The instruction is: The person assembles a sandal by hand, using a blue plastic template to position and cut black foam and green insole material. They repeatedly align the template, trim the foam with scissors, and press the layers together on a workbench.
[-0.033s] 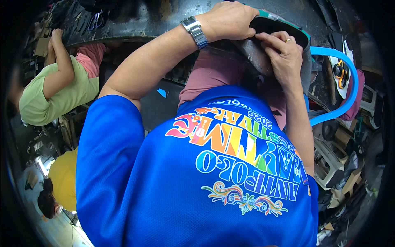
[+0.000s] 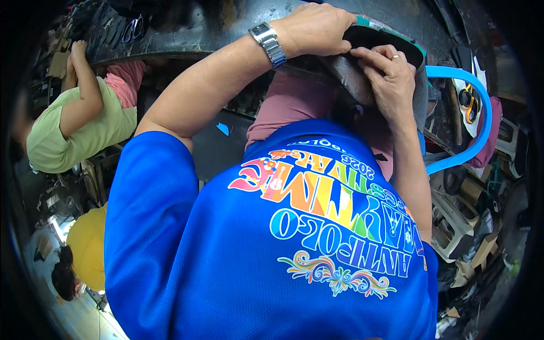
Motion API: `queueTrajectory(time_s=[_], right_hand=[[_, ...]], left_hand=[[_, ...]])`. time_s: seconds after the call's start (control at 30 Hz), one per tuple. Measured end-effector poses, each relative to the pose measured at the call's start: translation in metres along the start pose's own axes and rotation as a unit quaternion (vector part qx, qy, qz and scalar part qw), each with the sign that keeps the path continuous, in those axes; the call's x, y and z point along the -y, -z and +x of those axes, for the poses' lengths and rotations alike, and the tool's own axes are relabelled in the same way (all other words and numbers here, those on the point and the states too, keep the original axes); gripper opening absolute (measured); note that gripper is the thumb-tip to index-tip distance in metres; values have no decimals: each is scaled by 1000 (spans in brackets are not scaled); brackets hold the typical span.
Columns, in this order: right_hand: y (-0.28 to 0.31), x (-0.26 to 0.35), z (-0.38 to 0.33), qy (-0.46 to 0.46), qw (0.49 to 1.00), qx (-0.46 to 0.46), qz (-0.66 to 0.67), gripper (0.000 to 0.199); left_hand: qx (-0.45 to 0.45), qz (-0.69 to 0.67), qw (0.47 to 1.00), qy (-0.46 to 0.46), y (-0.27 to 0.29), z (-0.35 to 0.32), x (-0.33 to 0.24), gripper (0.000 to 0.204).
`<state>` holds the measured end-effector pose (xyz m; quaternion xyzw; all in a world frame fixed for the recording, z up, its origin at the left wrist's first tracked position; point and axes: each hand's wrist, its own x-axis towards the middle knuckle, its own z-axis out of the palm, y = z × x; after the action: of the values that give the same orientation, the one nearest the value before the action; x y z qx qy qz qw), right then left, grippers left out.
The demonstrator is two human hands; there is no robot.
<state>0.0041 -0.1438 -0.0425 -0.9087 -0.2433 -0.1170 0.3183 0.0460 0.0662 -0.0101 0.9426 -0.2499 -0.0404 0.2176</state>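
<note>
In front of me a black curved sheet with a green edge stands bent at the table's front. What it is made of, I cannot tell. My left hand, with a metal watch on the wrist, grips the sheet's upper left edge between thumb and fingers. Close beside it, my right hand, wearing a ring, has thumb and forefinger pinched at the near edge of the same dark material. The fingertips partly hide that edge. A worn brown-grey rounded form lies just under the hands.
The dark tabletop runs along the far side. A bright blue band loops out at the right, near orange-handled scissors. A person in a light green shirt sits at the left, another in yellow lower down. Plastic stools stand right.
My right hand has shifted very slightly down and to the left. My left hand keeps its hold on the sheet.
</note>
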Motion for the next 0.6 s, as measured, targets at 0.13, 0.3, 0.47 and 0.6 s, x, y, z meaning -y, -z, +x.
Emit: queueTrajectory(time_s=[0.13,0.3,0.47,0.6], right_hand=[[-3,5,3,9,998,-8,-54,19],[-8,20,5,35,987,-31,-155,12],[-19,28,11,82,989,-51,-110,8],[-18,25,8,62,995,-76,-4,11]], left_hand=[[-41,18,998,-45,4,1,-2,33],[-3,-3,999,-40,16,-8,0,48],[-72,50,996,-4,12,-19,2,41],[-97,98,988,-62,9,-24,3,35]])
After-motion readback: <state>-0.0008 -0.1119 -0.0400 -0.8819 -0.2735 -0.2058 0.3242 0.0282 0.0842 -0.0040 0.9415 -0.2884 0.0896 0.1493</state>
